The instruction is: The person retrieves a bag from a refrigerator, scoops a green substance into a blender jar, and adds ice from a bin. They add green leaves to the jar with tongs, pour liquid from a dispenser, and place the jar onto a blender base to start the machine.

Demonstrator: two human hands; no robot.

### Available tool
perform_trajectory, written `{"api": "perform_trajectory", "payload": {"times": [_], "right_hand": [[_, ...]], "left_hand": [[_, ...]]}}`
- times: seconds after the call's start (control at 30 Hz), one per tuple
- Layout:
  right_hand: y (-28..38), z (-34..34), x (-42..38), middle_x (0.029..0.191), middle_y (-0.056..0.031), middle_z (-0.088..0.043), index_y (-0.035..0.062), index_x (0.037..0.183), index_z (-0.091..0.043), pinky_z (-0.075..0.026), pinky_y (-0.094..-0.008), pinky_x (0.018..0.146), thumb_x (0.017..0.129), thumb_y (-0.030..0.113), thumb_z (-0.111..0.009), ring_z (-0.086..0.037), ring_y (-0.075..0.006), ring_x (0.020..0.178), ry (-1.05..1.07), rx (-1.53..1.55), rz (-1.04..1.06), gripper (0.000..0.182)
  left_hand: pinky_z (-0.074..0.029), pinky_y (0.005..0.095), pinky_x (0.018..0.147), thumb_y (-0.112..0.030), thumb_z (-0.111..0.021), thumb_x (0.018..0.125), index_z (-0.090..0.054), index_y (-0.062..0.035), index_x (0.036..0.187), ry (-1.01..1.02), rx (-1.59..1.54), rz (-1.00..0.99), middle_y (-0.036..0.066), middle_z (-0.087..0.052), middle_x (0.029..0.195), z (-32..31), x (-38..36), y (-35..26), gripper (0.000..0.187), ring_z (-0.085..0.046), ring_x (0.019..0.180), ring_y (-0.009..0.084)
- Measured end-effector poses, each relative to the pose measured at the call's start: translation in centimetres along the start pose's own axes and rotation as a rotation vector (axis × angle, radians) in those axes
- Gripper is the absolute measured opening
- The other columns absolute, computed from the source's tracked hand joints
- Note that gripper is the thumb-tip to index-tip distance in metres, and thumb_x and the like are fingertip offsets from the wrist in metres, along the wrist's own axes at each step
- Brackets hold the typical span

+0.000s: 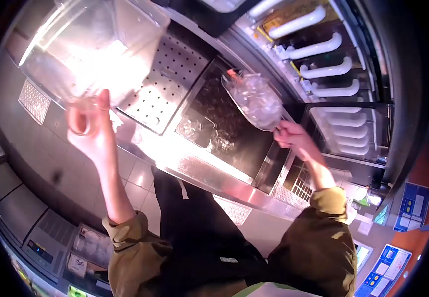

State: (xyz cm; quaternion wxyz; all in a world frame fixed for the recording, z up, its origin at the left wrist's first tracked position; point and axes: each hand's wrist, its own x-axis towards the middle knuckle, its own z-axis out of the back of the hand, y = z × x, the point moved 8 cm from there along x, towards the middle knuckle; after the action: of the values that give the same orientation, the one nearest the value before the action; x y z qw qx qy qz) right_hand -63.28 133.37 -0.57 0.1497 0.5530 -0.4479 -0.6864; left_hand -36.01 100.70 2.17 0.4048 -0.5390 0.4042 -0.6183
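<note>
The right hand [289, 136] is closed round the handle of a clear scoop [255, 100] heaped with ice, held over the ice bin [227, 129]. Loaded like that it looks front-heavy, wet and slippery, so a firm grip far back on the handle suits it, kept level. The left hand [92, 129] pinches the bottom edge of a big clear tub [93, 47], raised and tilted; it seems light, stiff and smooth, best held at a rim.
</note>
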Motion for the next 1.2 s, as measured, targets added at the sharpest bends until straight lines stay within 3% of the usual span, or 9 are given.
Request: {"api": "perform_trajectory", "payload": {"times": [0.2, 0.37, 0.47, 0.57, 0.7, 0.83, 0.9, 1.03, 1.2], "right_hand": [[20.4, -8.2, -2.7, 0.056, 0.0069, -0.039, -0.0008, 0.102, -0.053, -0.019, -0.0152, 0.038, 0.082, 0.027, -0.053, -0.028, -0.0004, 0.042, -0.024, -0.505, 0.239, 0.034], [25.2, -16.2, 0.1, 0.053, 0.0086, -0.035, -0.0006, 0.098, -0.056, -0.016, -0.0150, 0.037, 0.086, 0.026, -0.044, -0.024, 0.0020, 0.040, 0.069, -0.808, 0.336, 0.032], [21.5, -12.6, -1.9, 0.051, 0.0084, -0.033, -0.0019, 0.100, -0.055, -0.016, -0.0158, 0.037, 0.084, 0.031, -0.045, -0.024, 0.0011, 0.039, -0.004, -0.717, 0.424, 0.038], [13.3, -6.1, -3.9, 0.053, 0.0056, -0.036, -0.0064, 0.103, -0.052, -0.017, -0.0160, 0.039, 0.083, 0.030, -0.046, -0.027, -0.0013, 0.042, -0.087, -0.250, 0.316, 0.042], [2.2, -2.4, -0.9, 0.057, 0.0044, -0.038, -0.0045, 0.101, -0.053, -0.019, -0.0160, 0.041, 0.085, 0.026, -0.045, -0.030, -0.0018, 0.046, -0.101, -0.122, 0.130, 0.035], [-4.7, -2.5, 4.4, 0.059, 0.0049, -0.040, -0.0007, 0.094, -0.055, -0.021, -0.0155, 0.043, 0.086, 0.016, -0.043, -0.030, -0.0011, 0.047, -0.038, -0.272, -0.089, 0.022], [-7.5, -2.5, 7.0, 0.056, 0.0039, -0.039, -0.0002, 0.086, -0.057, -0.023, -0.0190, 0.043, 0.084, 0.014, -0.044, -0.033, -0.0029, 0.047, -0.004, -0.321, -0.140, 0.019], [-10.5, -4.0, 12.4, 0.056, -0.0108, -0.049, -0.0060, 0.076, -0.056, -0.035, -0.0327, 0.051, 0.078, 0.015, -0.049, -0.046, -0.0134, 0.055, 0.089, -0.766, 0.033, 0.023], [-13.3, -6.3, 17.4, 0.078, -0.0225, -0.060, -0.0048, 0.093, -0.056, -0.044, -0.0376, 0.071, 0.081, 0.018, -0.048, -0.058, -0.0356, 0.076, 0.007, -0.989, 0.230, 0.027]], "left_hand": [[-0.035, 0.0188, 0.051, -0.025, -0.070, 0.073, -0.061, -0.0022, 0.077, 0.064, 0.039, 0.041, -0.001, -0.052, 0.056, 0.0, 0.3, -0.8, 0.024, -0.045, 0.051, 0.0044], [-0.034, 0.0183, 0.050, -0.022, -0.070, 0.073, -0.060, -0.0021, 0.073, 0.035, 0.044, 0.010, -0.001, -0.051, 0.053, 0.0, 0.2, -0.9, 0.022, -0.045, 0.050, 0.0036], [-0.035, 0.0183, 0.050, -0.017, -0.071, 0.072, -0.059, -0.0015, 0.069, 0.001, -0.006, -0.062, -0.002, -0.053, 0.054, 0.1, 0.3, 0.1, 0.020, -0.045, 0.051, 0.0031], [-0.036, 0.0186, 0.051, -0.017, -0.071, 0.072, -0.057, -0.0004, 0.066, -0.053, 0.021, -0.040, -0.002, -0.053, 0.056, 0.3, 1.3, 0.5, 0.022, -0.045, 0.052, 0.0031], [-0.035, 0.0193, 0.048, -0.018, -0.072, 0.071, -0.051, -0.0040, 0.058, -0.048, 0.099, -0.102, -0.001, -0.050, 0.054, -0.2, 0.9, -0.1, 0.028, -0.043, 0.050, 0.0047], [-0.034, 0.0217, 0.048, -0.012, -0.071, 0.071, -0.042, -0.0090, 0.050, -0.075, -0.172, -0.101, 0.001, -0.047, 0.051, -0.5, 1.8, 1.0, 0.035, -0.042, 0.047, 0.0075], [-0.025, 0.0191, 0.040, -0.022, -0.066, 0.075, -0.049, -0.0104, 0.065, -0.137, -0.026, -0.140, -0.007, -0.039, 0.051, -1.7, -0.2, -1.7, 0.024, -0.032, 0.042, 0.0036], [-0.028, 0.0199, 0.042, -0.019, -0.068, 0.074, -0.047, -0.0100, 0.062, -0.123, -0.048, -0.155, -0.005, -0.041, 0.051, -1.6, 0.0, -1.3, 0.026, -0.035, 0.043, 0.0047], [-0.032, 0.0210, 0.045, -0.014, -0.069, 0.072, -0.044, -0.0096, 0.058, -0.077, -0.121, -0.130, -0.002, -0.044, 0.051, -1.0, 1.5, 0.4, 0.029, -0.038, 0.045, 0.0062]]}}
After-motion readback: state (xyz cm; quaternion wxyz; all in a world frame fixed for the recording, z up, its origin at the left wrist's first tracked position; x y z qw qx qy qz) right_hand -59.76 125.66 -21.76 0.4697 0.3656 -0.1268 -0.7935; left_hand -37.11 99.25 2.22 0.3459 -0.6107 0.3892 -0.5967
